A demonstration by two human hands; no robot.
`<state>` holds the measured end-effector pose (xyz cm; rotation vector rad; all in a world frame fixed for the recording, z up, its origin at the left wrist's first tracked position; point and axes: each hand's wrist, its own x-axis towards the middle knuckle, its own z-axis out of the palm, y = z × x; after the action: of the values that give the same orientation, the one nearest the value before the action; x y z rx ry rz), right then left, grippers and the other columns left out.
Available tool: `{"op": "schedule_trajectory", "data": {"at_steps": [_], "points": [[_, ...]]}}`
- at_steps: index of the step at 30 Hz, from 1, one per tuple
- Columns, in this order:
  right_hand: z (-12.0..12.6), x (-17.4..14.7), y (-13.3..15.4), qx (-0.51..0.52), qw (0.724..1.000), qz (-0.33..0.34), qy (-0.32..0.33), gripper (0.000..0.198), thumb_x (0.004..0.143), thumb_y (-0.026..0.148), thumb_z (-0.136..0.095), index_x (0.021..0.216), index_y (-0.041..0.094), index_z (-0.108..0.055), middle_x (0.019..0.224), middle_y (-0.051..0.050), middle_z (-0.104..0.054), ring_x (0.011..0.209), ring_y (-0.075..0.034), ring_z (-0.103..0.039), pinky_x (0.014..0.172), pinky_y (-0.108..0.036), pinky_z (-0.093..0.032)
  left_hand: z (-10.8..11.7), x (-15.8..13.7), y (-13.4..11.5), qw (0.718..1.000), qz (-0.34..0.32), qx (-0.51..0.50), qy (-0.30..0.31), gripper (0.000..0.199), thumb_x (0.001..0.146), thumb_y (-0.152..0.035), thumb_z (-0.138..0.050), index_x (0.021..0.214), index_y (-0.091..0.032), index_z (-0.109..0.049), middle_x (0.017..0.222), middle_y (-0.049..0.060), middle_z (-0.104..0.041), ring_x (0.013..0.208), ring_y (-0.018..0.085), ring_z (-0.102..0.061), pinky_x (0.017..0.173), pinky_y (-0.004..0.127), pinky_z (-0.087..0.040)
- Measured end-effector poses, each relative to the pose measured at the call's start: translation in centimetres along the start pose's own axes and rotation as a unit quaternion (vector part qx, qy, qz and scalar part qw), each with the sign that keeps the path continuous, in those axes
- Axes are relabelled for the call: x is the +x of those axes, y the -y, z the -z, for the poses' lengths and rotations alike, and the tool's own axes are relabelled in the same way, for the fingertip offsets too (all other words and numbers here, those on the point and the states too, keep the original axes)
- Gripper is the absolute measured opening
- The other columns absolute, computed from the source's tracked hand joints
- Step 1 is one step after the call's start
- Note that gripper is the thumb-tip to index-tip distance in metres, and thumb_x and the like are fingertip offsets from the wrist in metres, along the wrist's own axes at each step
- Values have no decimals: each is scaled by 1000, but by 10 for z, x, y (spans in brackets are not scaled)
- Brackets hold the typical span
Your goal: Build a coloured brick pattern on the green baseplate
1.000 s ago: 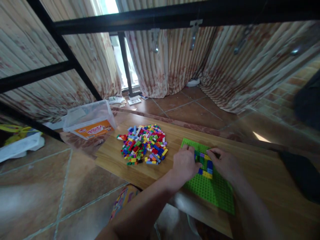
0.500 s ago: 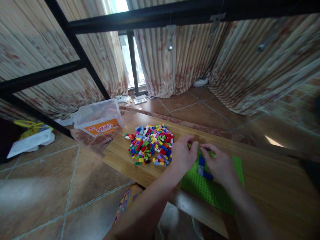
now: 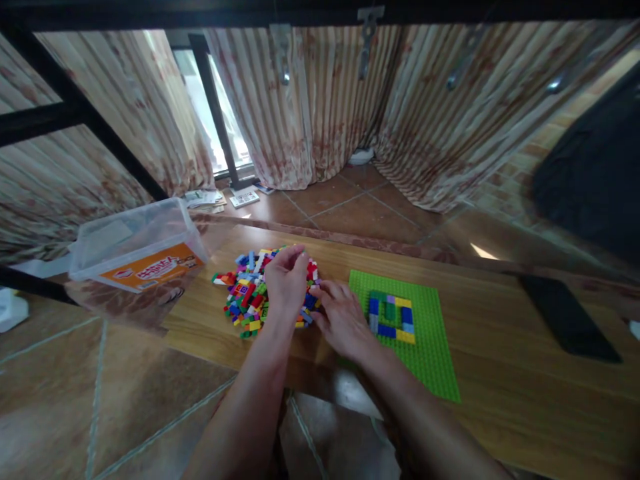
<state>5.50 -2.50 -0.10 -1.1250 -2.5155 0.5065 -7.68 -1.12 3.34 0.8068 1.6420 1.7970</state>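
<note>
My left hand (image 3: 287, 283) hovers over the pile of small coloured toy bricks (image 3: 250, 303), its fingertips pinched together. Whatever lies between those fingertips is hidden or too small to name. At the pile's right edge is my right hand (image 3: 343, 317), palm down, with thumb and fingers apart and reaching to the bricks. To its right lies a green studded baseplate (image 3: 433, 353). On the plate sits a squarish ring of blue, yellow, green and purple bricks (image 3: 387, 331), with a green piece inside it.
A clear plastic box (image 3: 135, 247) with an orange label stands left of the wooden table (image 3: 490, 347). A dark flat phone-like object (image 3: 570, 317) lies on the table's right part. Papers (image 3: 205, 199) rest on the floor near the curtains (image 3: 335, 113).
Both hands have moved left, from the brick ring on the green baseplate to the brick pile. The ring is now uncovered. My view has turned to the right.
</note>
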Motion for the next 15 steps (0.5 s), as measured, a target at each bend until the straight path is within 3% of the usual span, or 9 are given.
{"op": "schedule_trajectory", "data": {"at_steps": [15], "points": [[-5,0,2,-6,1000,-4,-24,34,83,25,-63,116,20,-61,134,-13,-55,122,-31,-46,100,-48,-39,0,0,1,1000,17,-9,21,20,71,-25,-66,87,-14,-72,73,1,-67,63,10,-57,61,22,-47]]}}
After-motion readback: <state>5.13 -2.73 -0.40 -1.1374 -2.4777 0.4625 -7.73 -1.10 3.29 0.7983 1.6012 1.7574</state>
